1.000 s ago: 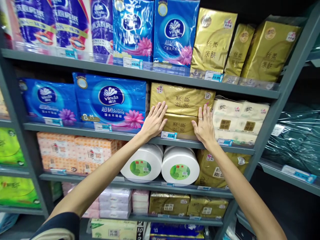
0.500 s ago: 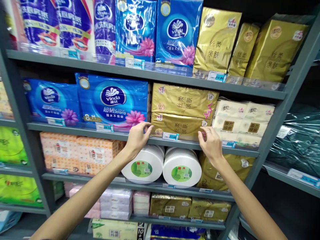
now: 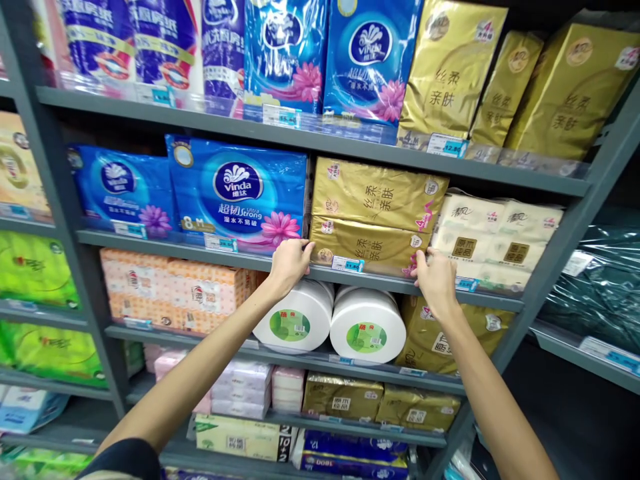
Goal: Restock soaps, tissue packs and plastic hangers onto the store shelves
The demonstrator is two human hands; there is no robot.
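Gold, glossy-wrapped stack of two oblong packs (image 3: pixel 379 217) is the landmark: lying flat on a grey shelf (image 3: pixel 373 281), between the two hands. Left hand (image 3: pixel 291 263) at the stack's lower left corner; right hand (image 3: pixel 435 273) at its lower right corner. Grip of each is narrow, fingers curled in toward the thumb at the shelf's front edge. Cannot tell whether either pinches wrap, shelf lip or nothing.

Left of the stack: broad blue film-wrapped pack (image 3: pixel 238 200). Right of it: cream soft-wrapped packs (image 3: pixel 493 243), the right hand just in front of their near end. Below it: white cylindrical rolls with green round labels (image 3: pixel 293 327).

Risks, my judgement: uneven force from the hands could skew the stack, upper pack sliding over lower, as the wraps look slick. Sideways drift of the right hand could shove the cream packs. A snagged finger could dislodge the white-and-blue price tag (image 3: pixel 347 265) under the stack's front.

Writing: stack reads 丝柔亲肤; tag 11.80. Blue pack: Vinda 维达, 超韧 Ultra Strong, 湿水不易破, 8 M. Cream packs: 清风, 原木纯品. Small print on the roll labels too fine to read.
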